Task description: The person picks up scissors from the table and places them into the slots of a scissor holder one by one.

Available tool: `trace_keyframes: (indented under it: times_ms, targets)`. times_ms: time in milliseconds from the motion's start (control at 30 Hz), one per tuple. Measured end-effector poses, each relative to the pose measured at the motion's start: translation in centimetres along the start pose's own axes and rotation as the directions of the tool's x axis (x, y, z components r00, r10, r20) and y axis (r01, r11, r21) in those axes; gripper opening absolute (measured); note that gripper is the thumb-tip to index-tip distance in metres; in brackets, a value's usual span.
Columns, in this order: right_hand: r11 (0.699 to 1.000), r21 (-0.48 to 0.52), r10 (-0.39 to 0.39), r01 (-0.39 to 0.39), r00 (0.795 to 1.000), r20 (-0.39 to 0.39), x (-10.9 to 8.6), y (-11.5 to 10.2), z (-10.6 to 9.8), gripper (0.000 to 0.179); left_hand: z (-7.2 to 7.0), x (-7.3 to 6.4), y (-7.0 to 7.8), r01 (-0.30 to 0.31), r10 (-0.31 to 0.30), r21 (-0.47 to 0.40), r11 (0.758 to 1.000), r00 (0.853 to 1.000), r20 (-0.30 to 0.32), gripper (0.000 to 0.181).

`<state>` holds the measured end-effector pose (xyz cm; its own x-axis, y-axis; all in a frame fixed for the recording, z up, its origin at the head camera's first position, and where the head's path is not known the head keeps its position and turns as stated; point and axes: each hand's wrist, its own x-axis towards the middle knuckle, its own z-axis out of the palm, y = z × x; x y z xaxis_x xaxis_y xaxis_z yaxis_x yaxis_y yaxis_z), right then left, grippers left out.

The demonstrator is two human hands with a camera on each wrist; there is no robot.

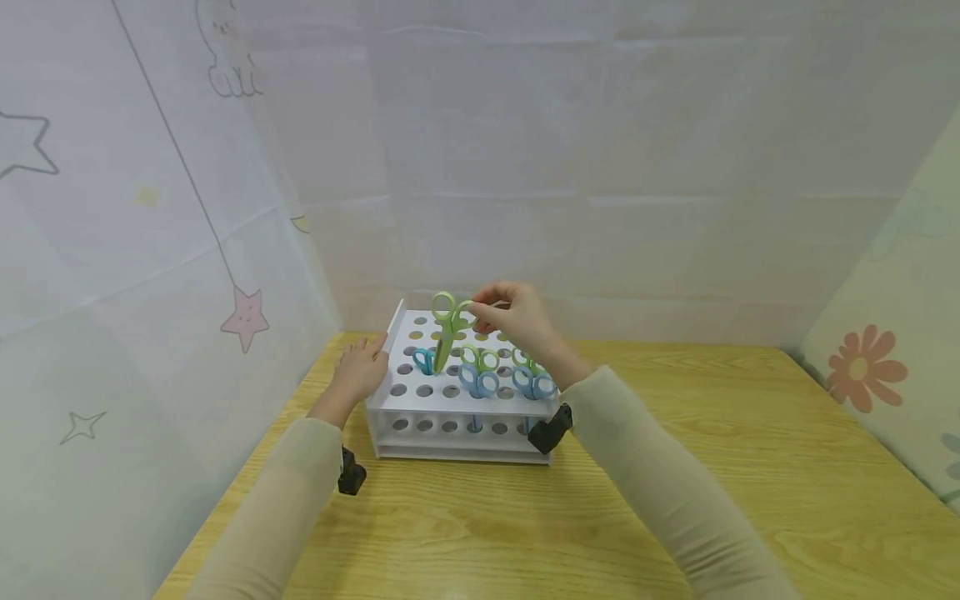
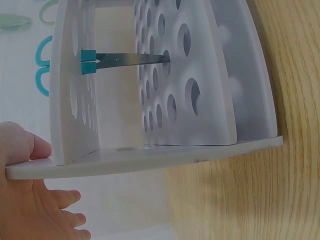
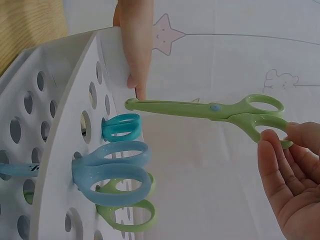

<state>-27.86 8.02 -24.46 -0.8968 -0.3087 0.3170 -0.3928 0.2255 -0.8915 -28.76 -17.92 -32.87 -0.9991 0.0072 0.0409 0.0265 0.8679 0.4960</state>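
A pair of light green scissors (image 1: 447,329) hangs point-down above the white rack (image 1: 420,403), with its blades closed. My right hand (image 1: 520,315) pinches one finger loop of it, as the right wrist view of the scissors (image 3: 200,108) shows. The blade tip is clear of the rack's top board in that view. My left hand (image 1: 362,367) holds the rack's left side panel (image 2: 150,163), thumb on the inner face and fingers on the outer. Teal scissors (image 2: 120,60) stand in a hole near that panel, their blades reaching the lower board.
Two blue-handled scissors (image 1: 478,381) stand in the rack's front part, with more light green scissors (image 1: 480,358) behind them. Many round holes line both boards. The rack stands on a wood-grain table (image 1: 675,433), before a pale sheet (image 1: 600,167) at the back.
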Motion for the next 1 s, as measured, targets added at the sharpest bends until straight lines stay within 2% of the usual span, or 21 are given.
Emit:
trace_keyframes:
  times_ms: [300,700,833,1000]
  targets:
    - [0.999,0.042,-0.002,0.002,1.0,0.016,0.1,1.1,1.7,0.013,0.0,0.0,0.1,0.008,-0.008,0.005,1.0,1.0,0.002,0.053]
    - [0.999,-0.003,0.04,-0.04,0.996,0.079,0.0,2.7,3.9,0.01,0.0,0.0,0.1,0.013,-0.013,0.003,1.0,1.0,-0.001,0.053]
    - [0.999,-0.035,0.028,-0.025,0.994,0.101,-0.2,3.2,4.6,0.01,-0.1,0.0,0.2,0.015,-0.015,-0.005,1.0,1.0,0.006,0.053]
    - [0.992,-0.123,0.038,-0.022,0.991,0.128,-0.3,3.9,5.2,0.011,0.0,0.0,0.0,0.013,-0.013,-0.01,1.0,1.0,0.005,0.053]
